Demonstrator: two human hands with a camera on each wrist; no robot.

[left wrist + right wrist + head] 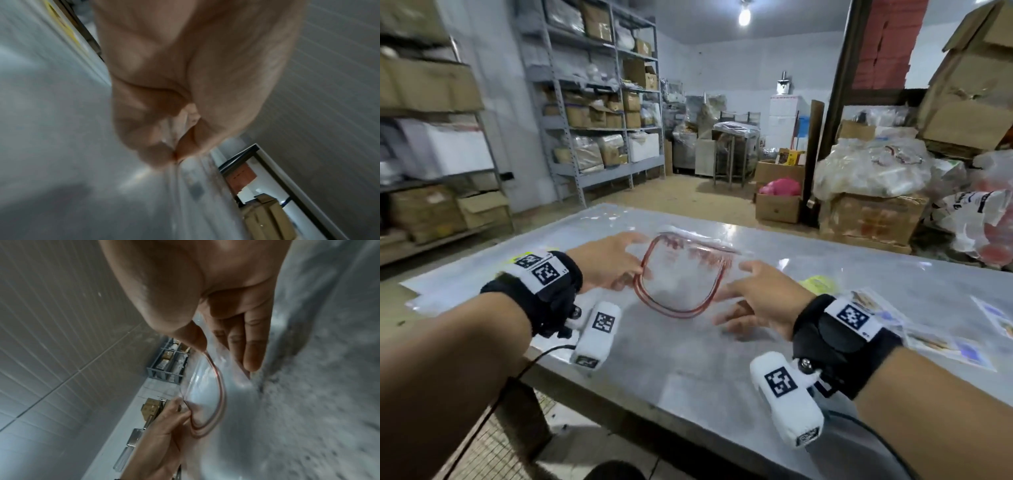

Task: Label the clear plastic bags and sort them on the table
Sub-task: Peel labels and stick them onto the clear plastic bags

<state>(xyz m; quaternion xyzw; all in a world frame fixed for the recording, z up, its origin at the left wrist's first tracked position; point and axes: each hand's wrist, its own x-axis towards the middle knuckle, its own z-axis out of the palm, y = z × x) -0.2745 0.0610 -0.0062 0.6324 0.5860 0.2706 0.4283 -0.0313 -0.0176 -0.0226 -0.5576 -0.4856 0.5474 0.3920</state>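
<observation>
Clear plastic bag with a red zip line around its mouth is held up above the middle of the tabletop, mouth bowed open toward the person. Left hand pinches the bag's left edge between thumb and fingers; right hand pinches the right edge, thumb on top and fingers straight beneath (the film shows between them in the right wrist view). Printed label sheets lie near the tabletop's right edge, and a yellow item sits just beyond the right wrist.
</observation>
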